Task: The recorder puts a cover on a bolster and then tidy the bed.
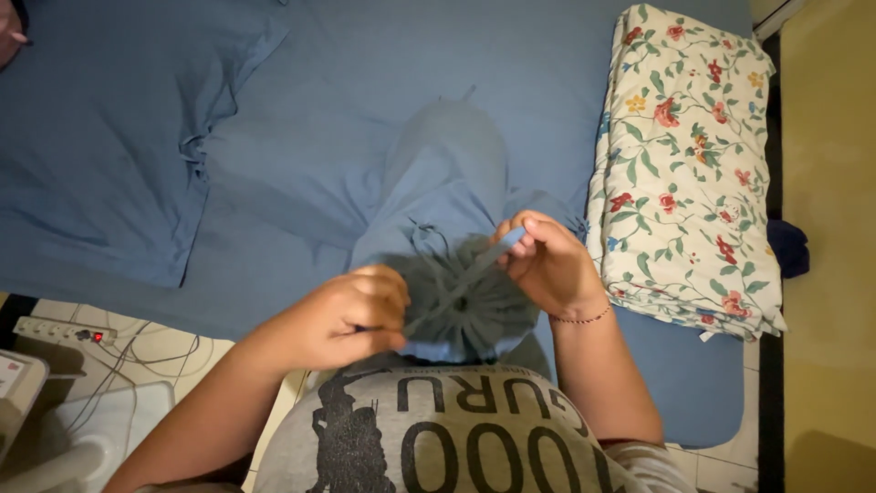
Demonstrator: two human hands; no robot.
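A grey-blue garment [447,183] lies on the blue bedsheet [347,82], its gathered waist end bunched between my hands. My left hand [351,315] pinches one end of a flat drawstring [465,278] at the lower left of the bunched fabric. My right hand [547,260] grips the other end of the drawstring near the upper right, pulling it taut across the gathered cloth. A thin beaded bracelet [579,319] circles my right wrist.
A folded floral blanket [689,164] lies at the bed's right side. A blue shirt [100,137] is spread at the left. A white power strip [59,330] with cables sits on the tiled floor at lower left. A yellow wall stands at the right.
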